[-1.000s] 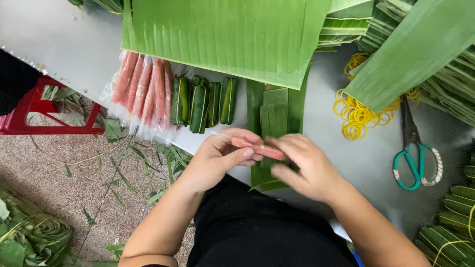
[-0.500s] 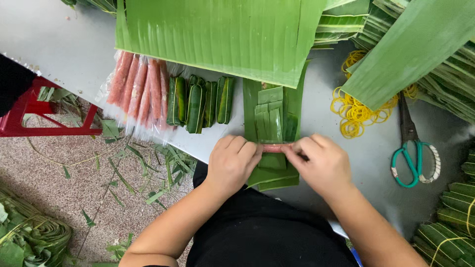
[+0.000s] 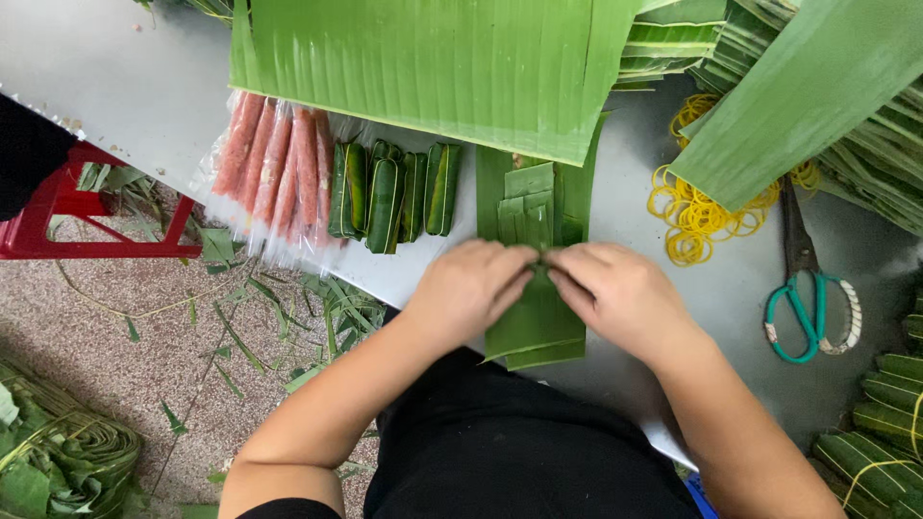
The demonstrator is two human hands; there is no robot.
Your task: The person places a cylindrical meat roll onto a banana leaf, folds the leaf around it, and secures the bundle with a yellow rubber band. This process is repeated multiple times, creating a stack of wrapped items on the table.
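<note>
My left hand (image 3: 468, 285) and my right hand (image 3: 620, 291) meet fingertip to fingertip over a stack of cut banana leaf strips (image 3: 535, 322) on the grey table (image 3: 125, 86). Both hands press and fold the top leaf; whatever lies under the fingers is hidden. Smaller leaf pieces (image 3: 527, 207) lie just beyond the fingers. To the left sit several leaf-wrapped green rolls (image 3: 389, 192) and pink sausage sticks in clear plastic (image 3: 274, 173).
A big banana leaf (image 3: 433, 62) covers the table's far side. Yellow rubber bands (image 3: 694, 211) and green-handled scissors (image 3: 800, 288) lie at the right. Tied leaf bundles (image 3: 880, 432) sit lower right. A red stool (image 3: 67, 216) and leaf scraps (image 3: 58, 461) are on the floor.
The pink stick that was between my hands is no longer visible. Both hands have moved forward and down onto the leaf stack, fingers closing the leaf together.
</note>
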